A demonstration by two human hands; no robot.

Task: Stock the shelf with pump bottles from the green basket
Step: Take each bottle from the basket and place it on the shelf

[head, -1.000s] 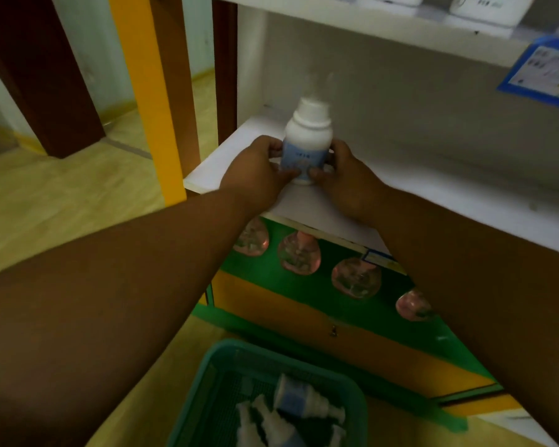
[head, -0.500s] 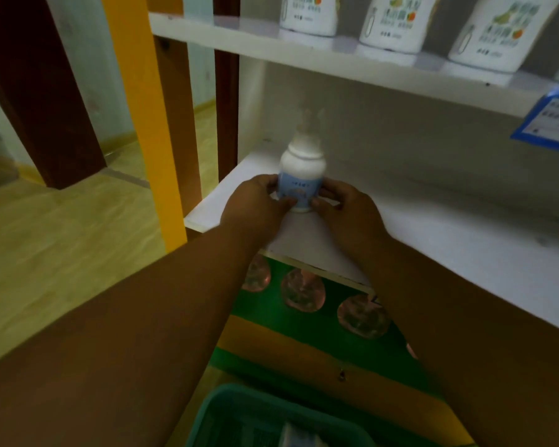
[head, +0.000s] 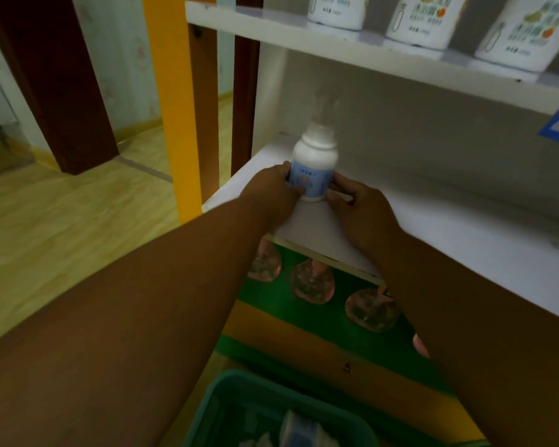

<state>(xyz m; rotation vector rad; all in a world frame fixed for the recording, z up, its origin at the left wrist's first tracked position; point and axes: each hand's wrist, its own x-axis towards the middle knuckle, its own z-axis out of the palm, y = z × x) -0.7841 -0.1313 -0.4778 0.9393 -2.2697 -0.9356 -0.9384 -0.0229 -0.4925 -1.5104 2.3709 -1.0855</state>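
- The bottle [head: 313,169] stands upright on the white shelf [head: 433,227], toward its left end and a little back from the near edge. Its base seems to sit on the board, though fingers hide part of it. The pump head is too blurred to make out.
- The left hand [head: 271,191] curls round the bottle's lower left side, so its grip is closed on the bottle.
- The right hand [head: 359,208] meets the lower right side near the base, and its grip also holds the bottle with curled fingers.
- Judging by this, the placing of this bottle is almost done. What is left is to square it up, if needed, and let go with both hands.
- It is the only bottle of its kind seen on that board, so the stocking looks to be at an early stage.
- The green basket [head: 226,391] sits at the near bottom edge, below the arms. More white bottles [head: 300,427] lie in it, cut off by the frame, so their number cannot be told.
- Those remaining bottles have yet to go up, most likely in a row to the right of the first.
- The upper shelf [head: 336,37] carries white containers [head: 417,21], and the green shelf below holds round pink flasks [head: 310,282]. Neither looks to be part of this job.
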